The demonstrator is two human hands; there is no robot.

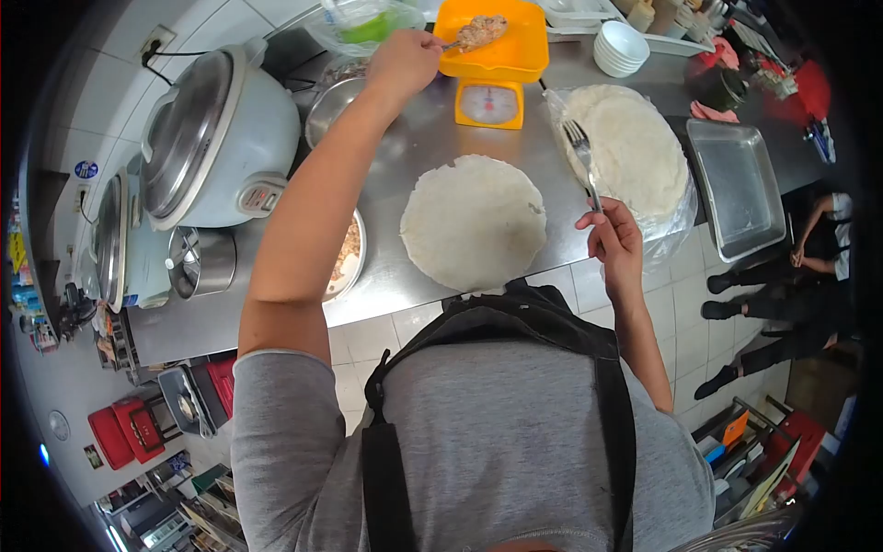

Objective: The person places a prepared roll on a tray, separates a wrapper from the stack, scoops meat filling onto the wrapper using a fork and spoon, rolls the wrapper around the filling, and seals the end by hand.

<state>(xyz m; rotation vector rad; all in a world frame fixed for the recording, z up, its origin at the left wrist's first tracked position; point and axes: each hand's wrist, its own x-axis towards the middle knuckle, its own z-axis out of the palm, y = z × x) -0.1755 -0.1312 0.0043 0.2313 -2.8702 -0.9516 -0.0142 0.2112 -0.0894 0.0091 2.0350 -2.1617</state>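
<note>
Left arm's stretched way forward, left hand (pixel 405 66) pinching a utensil's handle (pixel 450 46), filling (pixel 482 33) at the yellow tray (pixel 528 41). Right hand (pixel 614 241) is lower, fingers pinching a fork (pixel 579 143), tines forward. Dough round (pixel 474 223) lies flat on the counter (pixel 391 198) between them.

- White tiles cover the wall (pixel 99 106) on my left.
- A steel counter (pixel 384 253) stretches before me.
- Pale square tiles pave the floor (pixel 682 342) below me.
- Red chairs (pixel 112 436) stand off to my left.
</note>
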